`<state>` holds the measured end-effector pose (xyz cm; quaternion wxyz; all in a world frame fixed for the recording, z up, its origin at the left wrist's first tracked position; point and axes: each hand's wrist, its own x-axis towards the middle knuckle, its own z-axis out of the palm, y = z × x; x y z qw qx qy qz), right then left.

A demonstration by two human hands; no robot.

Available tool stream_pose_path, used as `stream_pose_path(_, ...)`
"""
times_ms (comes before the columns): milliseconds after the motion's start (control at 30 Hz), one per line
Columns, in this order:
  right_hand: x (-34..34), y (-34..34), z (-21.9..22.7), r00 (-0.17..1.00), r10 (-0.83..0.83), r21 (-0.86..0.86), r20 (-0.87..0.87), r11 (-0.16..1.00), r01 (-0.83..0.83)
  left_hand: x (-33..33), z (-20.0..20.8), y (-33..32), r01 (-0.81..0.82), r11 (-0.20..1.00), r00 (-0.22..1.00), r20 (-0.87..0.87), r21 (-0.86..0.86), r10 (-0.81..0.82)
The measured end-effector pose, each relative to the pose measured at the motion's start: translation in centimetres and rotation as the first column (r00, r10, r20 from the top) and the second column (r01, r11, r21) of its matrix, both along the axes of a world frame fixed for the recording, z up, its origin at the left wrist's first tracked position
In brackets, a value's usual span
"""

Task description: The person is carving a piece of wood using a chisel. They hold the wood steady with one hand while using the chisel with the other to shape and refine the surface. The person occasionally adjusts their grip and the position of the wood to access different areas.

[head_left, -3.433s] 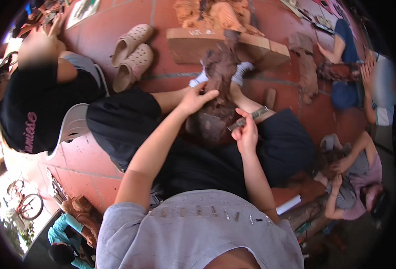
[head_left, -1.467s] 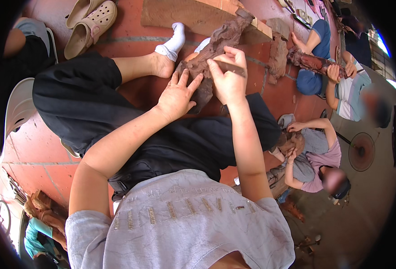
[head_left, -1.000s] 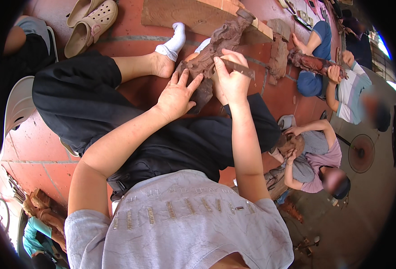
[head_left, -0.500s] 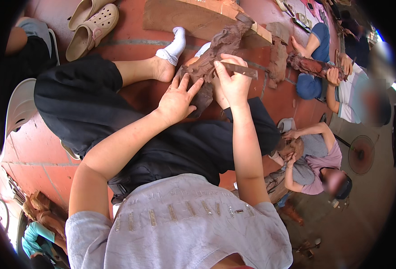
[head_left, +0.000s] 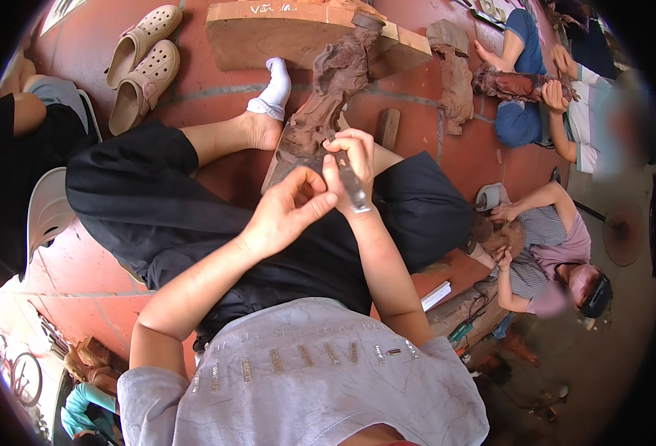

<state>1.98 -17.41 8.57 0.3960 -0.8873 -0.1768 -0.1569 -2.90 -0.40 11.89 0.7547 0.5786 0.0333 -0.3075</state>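
Observation:
A reddish-brown wood carving (head_left: pixel 335 82) with knobbly, deeply cut relief stretches away from me between my legs. My right hand (head_left: pixel 354 156) grips a narrow flat carving tool (head_left: pixel 354 186); its bright end points back toward my wrist and is smeared by motion. Close beside it, my left hand (head_left: pixel 287 208) is curled, with thumb and forefinger drawn together near the tool. Whether anything lies in that pinch is hidden. Both hands are at the carving's near end, over my lap.
A thick wooden plank (head_left: pixel 283 37) lies beyond my feet, with a rough wood piece (head_left: pixel 454 82) to its right. A short wooden block (head_left: pixel 389 128) rests on the tiles. Clogs (head_left: pixel 146 74) stand at the left. Co-workers sit at the right, one handling another carving (head_left: pixel 510 82).
My left hand has left the carving's surface and curled toward me. My right hand has drawn back and turned the tool, which pointed right before. The view has shifted slightly.

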Motion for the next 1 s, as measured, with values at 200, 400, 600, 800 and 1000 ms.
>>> stream_pose_path(200, -1.0, 0.7, -0.6, 0.974, 0.109, 0.087, -0.197, 0.992, -0.094, 0.4, 0.2, -1.0, 0.075, 0.983, 0.997, -0.038, 0.168, -0.069)
stream_pose_path(400, 0.3, 0.0, -1.0, 0.994, 0.112, 0.1, 0.003, 0.989, -0.112, 1.7, -1.2, -2.0, -0.056, 0.892, 0.986, 0.163, 0.449, -0.02)
stream_pose_path(600, 0.6, -0.6, -1.8, 0.995, 0.097, 0.194, -0.026, 0.977, -0.09, 3.5, -0.4, -3.2, -0.199, 0.759, 0.91, 0.405, 0.62, -0.092)
stream_pose_path(800, 1.6, -0.8, -2.7, 0.996, 0.084, 0.201, -0.003, 0.976, -0.081, 4.1, -0.9, -4.1, -0.244, 0.73, 0.894, 0.44, 0.639, -0.086)
stream_pose_path(1000, 1.4, 0.0, -3.3, 0.997, -0.003, 0.076, 0.077, 0.997, -0.003, 3.8, -1.8, -3.9, -0.24, 0.694, 0.903, 0.418, 0.679, -0.097)
